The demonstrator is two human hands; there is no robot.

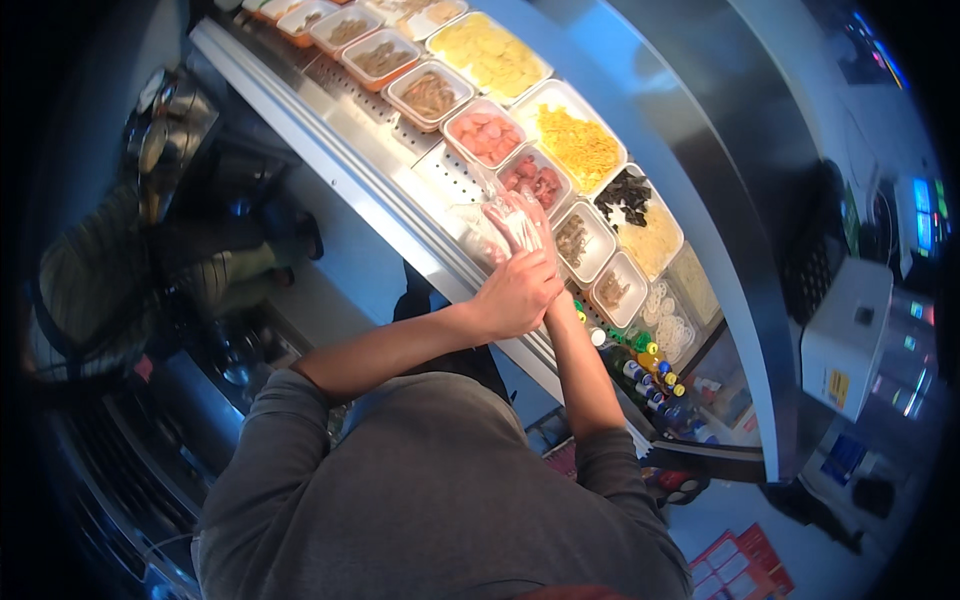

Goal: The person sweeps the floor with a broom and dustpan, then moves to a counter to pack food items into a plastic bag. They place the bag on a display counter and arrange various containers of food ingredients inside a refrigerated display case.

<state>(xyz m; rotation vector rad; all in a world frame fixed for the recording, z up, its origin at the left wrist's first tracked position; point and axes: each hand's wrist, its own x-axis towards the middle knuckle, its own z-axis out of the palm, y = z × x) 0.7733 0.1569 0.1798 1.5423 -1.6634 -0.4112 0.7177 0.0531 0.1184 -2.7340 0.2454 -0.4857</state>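
Observation:
My left hand (521, 291) is closed at my right wrist, its fingers on the edge of clear plastic there. Clear, crinkled plastic, like a disposable glove, covers my right hand (519, 221), which points up the counter; whether it grips anything cannot be told. Beside it lies a clear plastic bag (480, 238) with something pinkish inside. Past my right fingertips is a white tray of dark red meat pieces (534, 180). A tray of pink slices (486, 135) stands further up, and a tray of small greyish-brown food (574, 240) sits right of my right hand.
A refrigerated display counter (382, 202) runs diagonally, with trays of yellow slices (491, 56), yellow shreds (574, 146) and black fungus (626, 196). Bottles (652, 367) stand near its lower end under curved glass. A person (97, 277) is at the left near metal pots. A white box (847, 337) stands right.

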